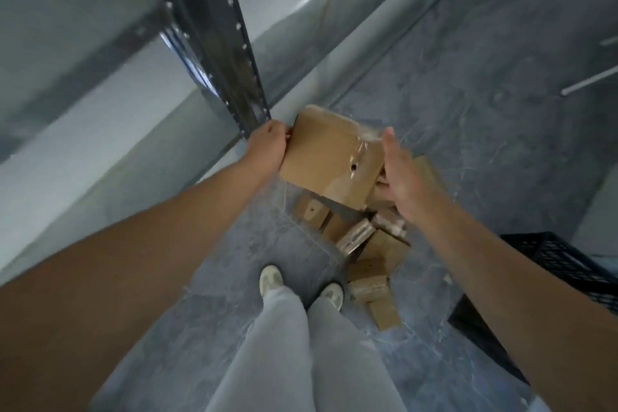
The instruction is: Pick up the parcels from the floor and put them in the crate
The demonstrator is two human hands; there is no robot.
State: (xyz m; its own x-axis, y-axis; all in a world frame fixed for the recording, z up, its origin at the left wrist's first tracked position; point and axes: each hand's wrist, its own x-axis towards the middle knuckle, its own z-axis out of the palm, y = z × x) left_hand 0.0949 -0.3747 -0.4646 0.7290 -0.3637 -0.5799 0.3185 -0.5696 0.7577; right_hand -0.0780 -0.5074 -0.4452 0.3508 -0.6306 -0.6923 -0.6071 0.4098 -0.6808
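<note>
Grey concrete floor (468, 84), metal racking post (214, 43) along its left edge, black crate (568, 271) at the right edge. Left hand (267, 147) and right hand (404, 174) clamp a large brown parcel (329, 154) between them, fingers curled round its opposite sides, lifted clear of the floor. Taped cardboard, small hole in the top (film glare near one corner). More parcels (364, 244) are heaped below. Best move, probably: keep it level, swing right, lower it into the crate.
</note>
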